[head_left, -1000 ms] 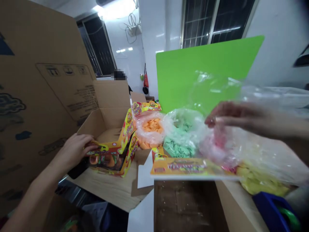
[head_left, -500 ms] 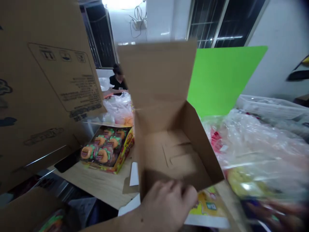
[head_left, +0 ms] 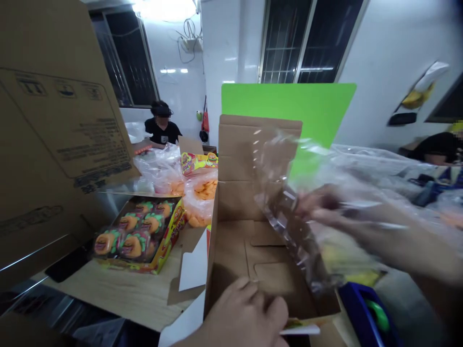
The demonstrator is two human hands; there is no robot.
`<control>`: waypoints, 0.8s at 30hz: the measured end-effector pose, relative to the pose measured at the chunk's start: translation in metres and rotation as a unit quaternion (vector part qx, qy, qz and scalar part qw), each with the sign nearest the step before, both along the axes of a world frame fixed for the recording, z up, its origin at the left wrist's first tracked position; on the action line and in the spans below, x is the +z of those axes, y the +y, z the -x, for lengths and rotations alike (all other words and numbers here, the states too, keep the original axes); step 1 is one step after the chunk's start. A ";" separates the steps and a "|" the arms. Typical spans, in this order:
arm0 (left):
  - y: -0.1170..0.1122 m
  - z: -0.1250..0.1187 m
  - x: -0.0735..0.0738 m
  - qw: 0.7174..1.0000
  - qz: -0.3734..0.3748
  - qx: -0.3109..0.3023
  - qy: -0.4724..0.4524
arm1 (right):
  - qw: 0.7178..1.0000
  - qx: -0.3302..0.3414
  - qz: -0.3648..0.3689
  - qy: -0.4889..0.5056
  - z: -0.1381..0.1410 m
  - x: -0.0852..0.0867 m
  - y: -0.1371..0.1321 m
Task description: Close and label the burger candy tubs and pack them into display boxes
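An open brown cardboard box (head_left: 233,241) stands in front of me with its lid flap raised at the back. My left hand (head_left: 249,308) is closed over its near wall, fingers inside and thumb beside them. Above the box's right side, a clear plastic tray (head_left: 278,212) hangs tilted, blurred by motion. My right hand (head_left: 325,207) pinches this tray near its middle edge; the fingertips are partly smeared. The bottom of the box is bare card with cut slots.
A display box of toy burgers (head_left: 137,231) sits at the left on the wooden table (head_left: 119,284). A large carton (head_left: 61,120) rises beside it. Behind are bags of orange pieces (head_left: 202,193) and a green board (head_left: 275,101). A blue tape dispenser (head_left: 361,308) stands right; people sit farther back.
My right hand has come in from the lower right, bringing the clear plastic tray to the box. The view has turned rightward, and my left hand stays on the box's near wall.
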State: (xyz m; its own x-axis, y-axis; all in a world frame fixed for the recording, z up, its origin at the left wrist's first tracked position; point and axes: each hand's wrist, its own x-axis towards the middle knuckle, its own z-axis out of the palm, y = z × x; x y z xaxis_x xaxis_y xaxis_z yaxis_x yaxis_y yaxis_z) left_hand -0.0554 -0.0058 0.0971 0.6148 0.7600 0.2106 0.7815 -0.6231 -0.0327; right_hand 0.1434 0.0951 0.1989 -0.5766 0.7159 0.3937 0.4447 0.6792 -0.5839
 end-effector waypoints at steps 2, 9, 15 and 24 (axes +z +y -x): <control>-0.009 0.015 -0.007 0.995 -0.095 0.030 -0.026 | 0.993 0.077 0.021 -0.086 0.025 -0.004 0.007; -0.030 0.047 -0.025 0.966 -0.232 0.035 -0.107 | 0.940 0.048 -0.038 -0.336 0.080 -0.051 -0.010; -0.036 0.043 -0.034 0.939 -0.301 0.071 -0.150 | 0.858 0.099 -0.001 -0.503 0.096 -0.068 -0.029; -0.032 0.054 -0.034 0.969 -0.225 -0.012 -0.099 | 0.929 0.006 -0.084 -0.361 0.096 -0.069 0.014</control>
